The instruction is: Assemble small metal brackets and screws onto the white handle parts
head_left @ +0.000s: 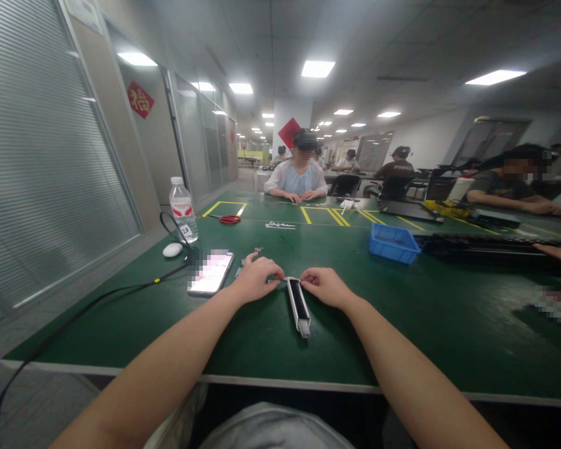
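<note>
1. The left hand (257,277) rests on the counter (121,324) with its fingers curled and drawn together. Their tips meet at a small silvery bit just beside the far end of the narrow part (299,305). It is too small to tell whether that bit is a separate piece.
2. The right hand (325,285) is likewise nearly closed, with thumb and fingertips pinching the far end of the narrow part from the other side.
3. The narrow part lies flat between the two hands, a little in from the middle of the counter's near edge, its length running from the hands back toward that edge. It has a pale metal frame around a black middle.
4. Judged from its look, the part is stiff and light, and its smooth metal could slide on the counter. The long side rails seem the safest place to hold it, as the black centre may mark or scratch.
5. A phone (211,272) lies just left of the left hand, with a black cable (98,298) trailing toward the near left corner.
6. Along the left edge stand a water bottle (183,209) and a white mouse (172,249), with red scissors (229,219) farther in.
7. A blue bin (393,242) sits well to the right, and a co-worker (299,178) works at the far edge.
</note>
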A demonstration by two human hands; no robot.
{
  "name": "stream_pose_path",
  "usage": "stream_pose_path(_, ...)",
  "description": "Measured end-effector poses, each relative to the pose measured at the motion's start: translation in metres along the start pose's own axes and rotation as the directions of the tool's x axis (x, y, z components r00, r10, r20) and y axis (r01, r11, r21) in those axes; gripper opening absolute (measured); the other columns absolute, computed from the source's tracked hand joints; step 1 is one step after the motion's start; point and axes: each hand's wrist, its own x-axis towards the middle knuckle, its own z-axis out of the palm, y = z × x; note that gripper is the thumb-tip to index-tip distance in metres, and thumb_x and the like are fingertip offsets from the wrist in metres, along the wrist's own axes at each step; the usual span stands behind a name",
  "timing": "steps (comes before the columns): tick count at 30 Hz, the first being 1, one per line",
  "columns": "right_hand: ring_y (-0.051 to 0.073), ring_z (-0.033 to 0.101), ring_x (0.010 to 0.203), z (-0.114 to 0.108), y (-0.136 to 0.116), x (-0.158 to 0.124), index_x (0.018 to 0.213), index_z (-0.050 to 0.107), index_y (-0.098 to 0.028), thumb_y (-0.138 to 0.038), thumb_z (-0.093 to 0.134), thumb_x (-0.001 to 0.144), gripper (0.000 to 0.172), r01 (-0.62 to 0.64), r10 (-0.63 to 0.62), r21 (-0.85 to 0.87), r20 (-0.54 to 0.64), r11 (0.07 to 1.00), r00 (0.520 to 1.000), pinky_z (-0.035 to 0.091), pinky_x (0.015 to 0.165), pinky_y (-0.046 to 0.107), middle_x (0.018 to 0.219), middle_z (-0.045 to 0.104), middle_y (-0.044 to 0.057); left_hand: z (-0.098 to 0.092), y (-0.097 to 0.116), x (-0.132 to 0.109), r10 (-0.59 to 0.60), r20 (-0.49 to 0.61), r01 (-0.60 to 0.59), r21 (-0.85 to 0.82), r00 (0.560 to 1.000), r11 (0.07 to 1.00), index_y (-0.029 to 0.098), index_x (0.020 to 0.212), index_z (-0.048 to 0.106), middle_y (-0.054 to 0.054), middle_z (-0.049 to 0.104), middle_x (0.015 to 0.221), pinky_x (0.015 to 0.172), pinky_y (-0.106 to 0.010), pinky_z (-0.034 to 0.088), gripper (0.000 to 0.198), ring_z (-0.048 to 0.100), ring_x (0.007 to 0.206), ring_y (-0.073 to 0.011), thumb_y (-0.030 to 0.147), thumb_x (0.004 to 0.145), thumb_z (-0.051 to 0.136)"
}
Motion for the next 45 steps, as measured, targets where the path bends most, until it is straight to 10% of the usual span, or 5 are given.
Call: stream_pose_path(45, 0.01, 0.051, 0.058, 0.0002, -0.0006, 0.0003, 0.082, 0.068, -0.018, -0.027, 0.054, 0.077, 0.017, 0.002, -0.002, -0.02, -0.002, 1.0, 1.0, 0.037, 0.056, 0.022, 0.066, 0.062, 0.0, 0.0054, -0.0007, 0.0012, -0.021, 0.002, 0.021, 0.005, 1.0, 1.0, 0.025, 0.088, 0.058, 0.004, 0.065, 0.091, 0.102, -0.049, 0.016, 0.009, 0.056, 0.095, -0.0174, 0.027, 0.08, 0.057)
